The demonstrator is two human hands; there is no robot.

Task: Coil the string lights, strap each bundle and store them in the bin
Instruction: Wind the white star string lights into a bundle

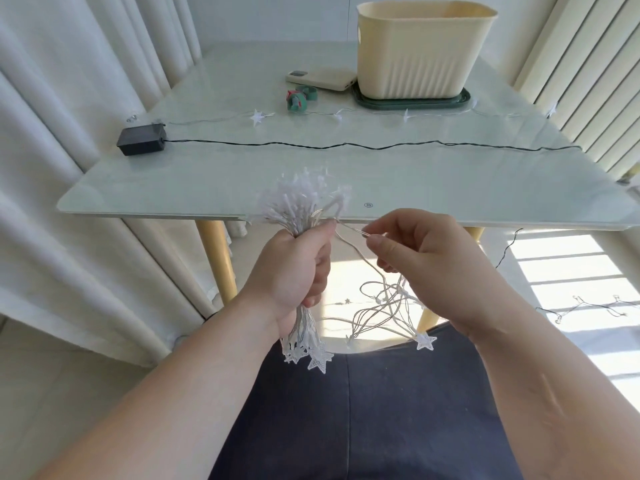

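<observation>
My left hand [294,268] grips a folded bundle of white star string lights [301,199] just in front of the table's near edge; white stars [317,356] hang below the fist. My right hand [420,258] pinches the loose clear wire [353,232] right beside the bundle. More slack wire with stars [384,306] dangles in loops over my lap. The cream bin [420,46] stands at the table's back right on a green lid [412,100]. Green and red straps [299,97] lie left of the bin.
A black battery box [141,139] sits at the table's left with a dark wire [346,145] running across to the right edge. A second star string [258,116] lies behind it. A cream power bank [320,79] lies by the bin. Curtains hang on both sides.
</observation>
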